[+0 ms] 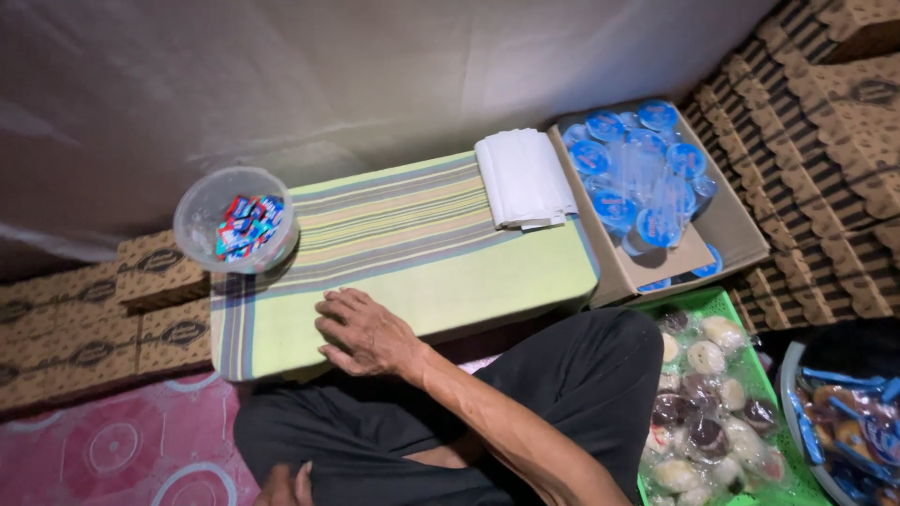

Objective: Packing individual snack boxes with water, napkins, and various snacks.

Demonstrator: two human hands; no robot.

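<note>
The right hand (361, 334) is laid palm-down on the striped green cloth (412, 253) covering the bench, fingers (339, 309) loosely spread and holding nothing, seemingly to flatten the soft fabric. The left hand (286, 485) is kept low at the lap; its fingers cannot be told. A clear round plastic tub (202, 211) of small glossy wrapped sweets (248, 225) is set at the cloth's far-left corner.

Makeshift snack-packing corner, floor level.
I see stacked cardboard boxes (825, 141) at two o'clock, sealed water cups (637, 169) beside them, bagged cakes (708, 412) at four, a cloth-covered low table (412, 253) centre.
</note>
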